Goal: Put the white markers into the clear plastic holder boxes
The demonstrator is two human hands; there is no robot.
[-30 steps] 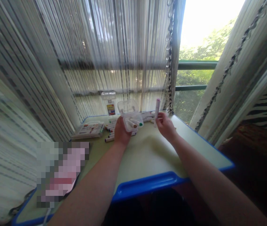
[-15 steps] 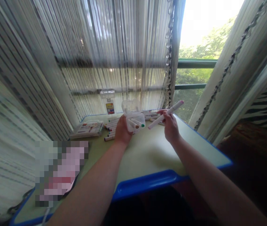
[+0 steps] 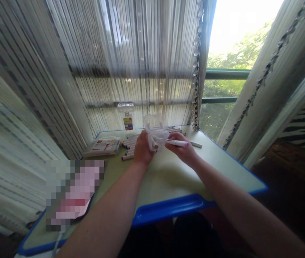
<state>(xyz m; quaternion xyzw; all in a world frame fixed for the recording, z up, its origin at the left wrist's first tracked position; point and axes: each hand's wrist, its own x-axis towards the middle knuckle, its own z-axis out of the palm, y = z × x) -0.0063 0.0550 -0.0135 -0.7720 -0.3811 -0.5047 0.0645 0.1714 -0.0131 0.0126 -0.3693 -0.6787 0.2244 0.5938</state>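
In the head view, the left hand curls its fingers round the left side of a clear plastic box, holding it above a pale green table with a blue edge. Its clear hinged lid stands raised at the back, and at least 1 brown-ended white marker lies inside. The right hand pinches 1 slim white marker with a purple end between thumb and fingers, at the box's right side. The purple end points right, away from the box; the other end reaches the opening, though whether it has gone in I cannot tell. Loose white markers lie behind and left of the box, with others behind it to the right. A flat clear case lies farther left.

The step in hand appears to be feeding 1 marker into the box. The next move calls for turning it parallel with the brown-ended one, sliding it in without catching the rim, then loosening the right fingers while the left grasp steadies the box.
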